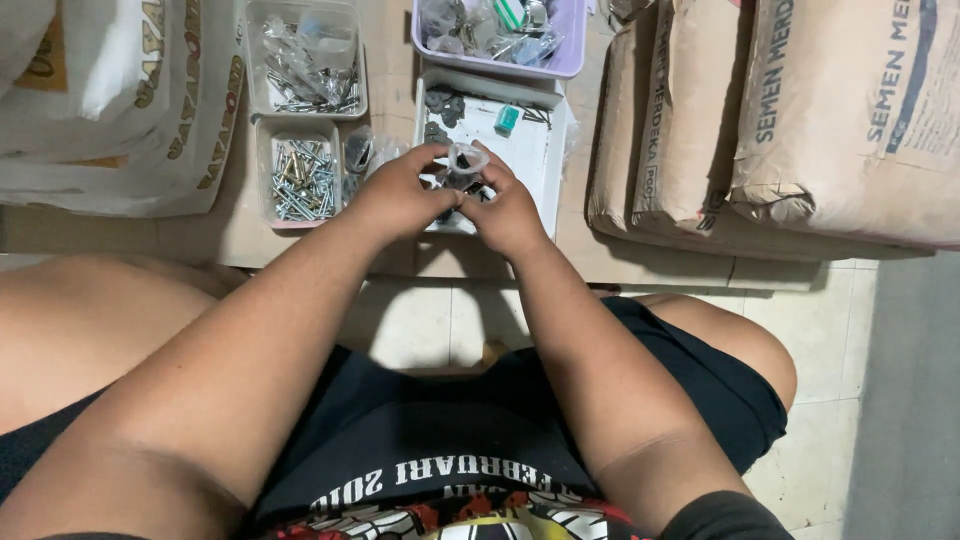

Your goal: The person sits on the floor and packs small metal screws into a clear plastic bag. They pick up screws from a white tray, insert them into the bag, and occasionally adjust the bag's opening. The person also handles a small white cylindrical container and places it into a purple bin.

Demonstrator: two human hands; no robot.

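Left hand [400,195], right hand [508,212] together, fingers curled, forearms extended.

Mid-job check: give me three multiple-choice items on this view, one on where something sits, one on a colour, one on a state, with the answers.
1. Where do the brown paper sacks lie?
A. Right of the white tray
B. Left of it
C. On the person's lap

2. What colour is the tub beyond the white tray?
A. Red
B. Lilac
C. Black

3. How do the left hand and right hand stand?
A. Far apart
B. Flat on the floor
C. Together, pinching a small clear bag

Answers: 1 A, the sacks are stacked along the right side. 2 B, its rim is pale purple. 3 C, both sets of fingertips meet at the bag over the tray.
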